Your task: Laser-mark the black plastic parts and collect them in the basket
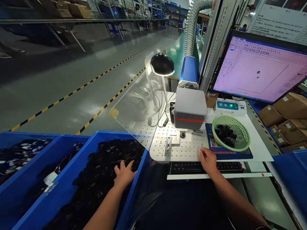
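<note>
My left hand point(124, 175) reaches into a blue bin point(97, 134) heaped with small black parts point(103, 166). Its fingers are spread over the parts, and no part shows clearly gripped. My right hand point(208, 161) rests at the front edge of the perforated metal plate point(158, 153), above a keyboard point(187, 166). Its fingers are curled closed; whatever they may hold is hidden. On the plate, a small round black part point(182, 134) sits beside a metal bracket point(168, 146), under the grey machine head point(190, 107).
A green basket point(243, 135) with black parts stands on a blue mat point(230, 155) at right. Behind are a control box point(230, 106), a monitor point(259, 70) and a lamp point(162, 64). A clear sheet point(129, 111) juts left; another blue bin point(64, 140) holds wired parts.
</note>
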### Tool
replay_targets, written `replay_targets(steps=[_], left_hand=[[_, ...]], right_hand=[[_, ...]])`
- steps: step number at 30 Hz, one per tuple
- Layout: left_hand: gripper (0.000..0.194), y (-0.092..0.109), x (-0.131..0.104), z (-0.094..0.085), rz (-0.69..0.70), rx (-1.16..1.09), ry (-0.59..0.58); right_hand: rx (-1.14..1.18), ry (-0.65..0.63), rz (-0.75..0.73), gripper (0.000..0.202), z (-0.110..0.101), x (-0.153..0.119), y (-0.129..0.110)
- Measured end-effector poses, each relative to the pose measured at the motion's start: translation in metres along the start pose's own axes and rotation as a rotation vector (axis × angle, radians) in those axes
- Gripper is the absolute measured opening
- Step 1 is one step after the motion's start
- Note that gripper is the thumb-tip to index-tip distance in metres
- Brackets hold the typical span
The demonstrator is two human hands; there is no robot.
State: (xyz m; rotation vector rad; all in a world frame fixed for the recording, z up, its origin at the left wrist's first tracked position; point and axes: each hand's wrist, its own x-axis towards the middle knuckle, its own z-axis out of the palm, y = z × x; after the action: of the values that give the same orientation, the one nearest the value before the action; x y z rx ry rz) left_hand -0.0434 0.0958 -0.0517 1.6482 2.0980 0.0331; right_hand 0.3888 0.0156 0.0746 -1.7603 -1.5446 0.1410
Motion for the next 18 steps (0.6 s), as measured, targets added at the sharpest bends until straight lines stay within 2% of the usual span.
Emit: replay_targets(steps=[6, 10, 14, 18], left_hand=[[0.060, -0.006, -0.019, 0.001, 0.116, 0.016, 0.026], [0.052, -0.015, -0.031, 0.007, 0.076, -0.032, -0.020], [0.051, -0.019, -0.037, 0.014, 0.030, -0.082, -0.021], [0.058, -0.020, -0.037, 0.019, -0.019, -0.096, 0.000]], right_hand=[[0.026, -0.008, 0.009, 0.027, 0.001, -0.002, 0.002], [0.005, -0.086, 0.040, 0.025, -0.001, 0.003, 0.003], [0.018, -0.147, 0.055, 0.025, 0.011, 0.026, -0.004], [-0.014, -0.234, 0.083, 0.029, 0.036, 0.062, -0.030]])
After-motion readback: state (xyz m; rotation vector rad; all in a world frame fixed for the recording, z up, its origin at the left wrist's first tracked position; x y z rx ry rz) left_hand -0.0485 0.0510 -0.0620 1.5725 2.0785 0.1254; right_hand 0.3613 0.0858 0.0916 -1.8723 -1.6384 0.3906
